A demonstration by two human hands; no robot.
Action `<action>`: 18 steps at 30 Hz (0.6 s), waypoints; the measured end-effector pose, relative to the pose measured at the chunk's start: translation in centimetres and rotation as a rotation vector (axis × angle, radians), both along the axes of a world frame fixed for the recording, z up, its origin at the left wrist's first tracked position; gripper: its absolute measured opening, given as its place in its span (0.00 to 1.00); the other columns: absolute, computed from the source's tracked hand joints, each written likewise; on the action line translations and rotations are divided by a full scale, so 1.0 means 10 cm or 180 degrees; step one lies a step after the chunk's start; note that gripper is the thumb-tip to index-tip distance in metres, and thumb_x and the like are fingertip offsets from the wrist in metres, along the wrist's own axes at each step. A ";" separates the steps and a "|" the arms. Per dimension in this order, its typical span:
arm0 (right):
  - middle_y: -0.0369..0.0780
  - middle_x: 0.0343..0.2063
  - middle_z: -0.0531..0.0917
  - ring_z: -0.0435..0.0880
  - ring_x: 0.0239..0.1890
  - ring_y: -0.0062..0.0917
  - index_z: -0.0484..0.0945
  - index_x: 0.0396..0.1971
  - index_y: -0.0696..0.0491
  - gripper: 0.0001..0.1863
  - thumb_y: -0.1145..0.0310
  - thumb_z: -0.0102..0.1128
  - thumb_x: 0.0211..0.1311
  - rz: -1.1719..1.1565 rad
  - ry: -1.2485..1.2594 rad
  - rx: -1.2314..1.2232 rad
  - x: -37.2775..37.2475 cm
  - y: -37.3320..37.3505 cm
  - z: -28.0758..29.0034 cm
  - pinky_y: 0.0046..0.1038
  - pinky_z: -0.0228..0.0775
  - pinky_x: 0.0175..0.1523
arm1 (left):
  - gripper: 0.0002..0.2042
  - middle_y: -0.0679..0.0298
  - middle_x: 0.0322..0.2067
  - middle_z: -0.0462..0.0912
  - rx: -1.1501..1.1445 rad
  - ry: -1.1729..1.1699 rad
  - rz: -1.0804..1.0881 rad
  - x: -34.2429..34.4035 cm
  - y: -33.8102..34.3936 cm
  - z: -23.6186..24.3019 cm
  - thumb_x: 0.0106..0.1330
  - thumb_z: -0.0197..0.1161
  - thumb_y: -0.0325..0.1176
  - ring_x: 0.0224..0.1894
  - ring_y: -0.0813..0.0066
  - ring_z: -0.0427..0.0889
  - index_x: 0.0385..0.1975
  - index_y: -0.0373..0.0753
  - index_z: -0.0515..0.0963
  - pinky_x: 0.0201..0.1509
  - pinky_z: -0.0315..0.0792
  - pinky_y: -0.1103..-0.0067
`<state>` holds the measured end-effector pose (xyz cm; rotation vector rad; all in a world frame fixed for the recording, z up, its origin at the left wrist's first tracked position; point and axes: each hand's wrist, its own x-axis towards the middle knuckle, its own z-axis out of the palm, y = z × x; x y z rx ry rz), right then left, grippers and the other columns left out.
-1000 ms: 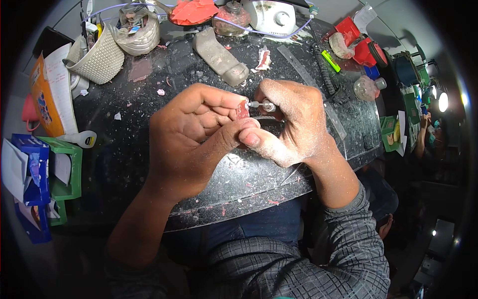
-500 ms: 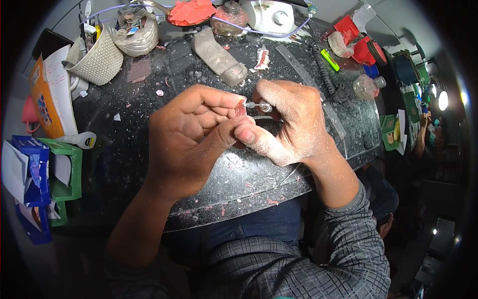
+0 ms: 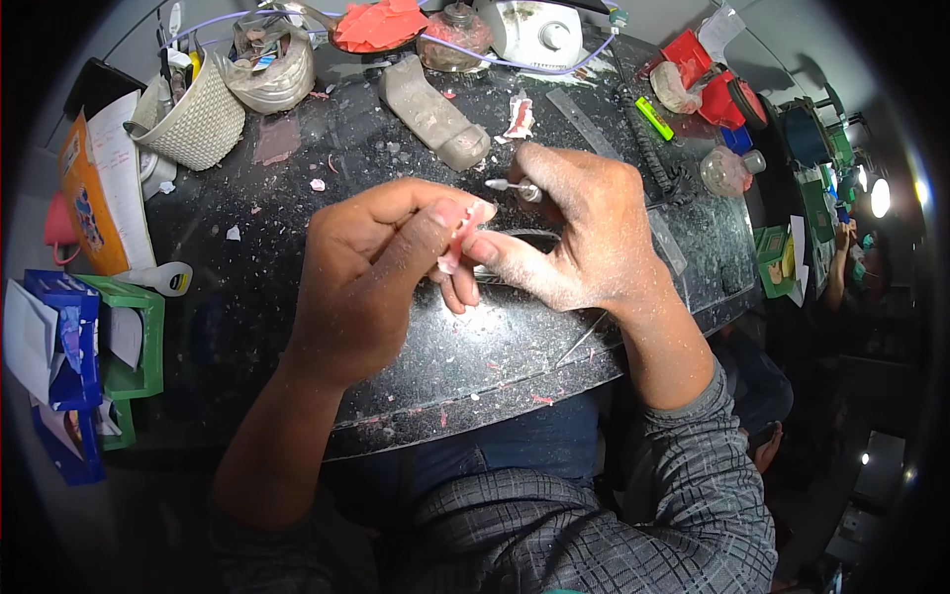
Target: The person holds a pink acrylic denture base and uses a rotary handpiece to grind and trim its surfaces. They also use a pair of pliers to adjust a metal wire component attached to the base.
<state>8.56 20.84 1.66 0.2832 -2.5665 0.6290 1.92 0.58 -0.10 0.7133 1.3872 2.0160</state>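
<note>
1. Your left hand [image 3: 356, 287] was nearer you than the curved grey block [image 3: 432, 114], thumb and forefinger pinched together on a small pink denture-like piece [image 3: 458, 241] with whitish bits along it.
2. Your right hand [image 3: 594, 228], nearer you and to the right of the block, had its fingers curled around a rotary handpiece [image 3: 531, 193]. Its thumb reached toward the pink piece; whether they touched, I could not tell.
3. The handpiece's pale burr [image 3: 503, 185] stood just beside the block's near end and apart from the piece, so no cutting appeared to be going on.
4. Dust on your right hand, and crumbs over the black worktop [image 3: 257, 297] around the block, suggested some grinding was done. The piece's outline looked uneven, so the shaping seemed unfinished; how much was left could not be judged.
5. Well left of the block, a white sheet [image 3: 117, 163] bore handwriting too small to read, and a tool with a white handle [image 3: 158, 277] had an illegible yellow-and-black label.
6. Beyond the block and to its right, the white dial unit [image 3: 529, 40] showed no readable lettering.
</note>
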 end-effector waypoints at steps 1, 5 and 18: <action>0.43 0.14 0.76 0.80 0.17 0.37 0.75 0.18 0.53 0.31 0.39 0.76 0.47 0.0014 -0.0008 0.0019 0.01 0.00 0.02 0.33 0.71 0.23 | 0.14 0.57 0.27 0.84 -0.0057 0.0000 0.0025 0.00 0.00 0.00 0.79 0.54 0.30 0.27 0.79 0.83 0.43 0.23 0.81 0.29 0.78 0.82; 0.42 0.13 0.75 0.80 0.17 0.37 0.74 0.17 0.53 0.31 0.39 0.77 0.48 0.0110 0.0023 0.0045 0.02 0.00 0.03 0.34 0.70 0.24 | 0.17 0.59 0.26 0.82 -0.0393 0.0154 0.0074 -0.01 -0.01 0.04 0.79 0.52 0.35 0.24 0.80 0.78 0.41 0.24 0.81 0.27 0.72 0.83; 0.40 0.13 0.76 0.80 0.17 0.37 0.77 0.18 0.52 0.31 0.37 0.76 0.50 0.0878 -0.0316 0.0051 0.03 -0.04 -0.06 0.34 0.70 0.24 | 0.16 0.70 0.20 0.75 -0.0788 -0.0281 -0.0552 -0.08 -0.08 0.05 0.75 0.54 0.34 0.21 0.90 0.67 0.23 0.34 0.75 0.22 0.59 0.85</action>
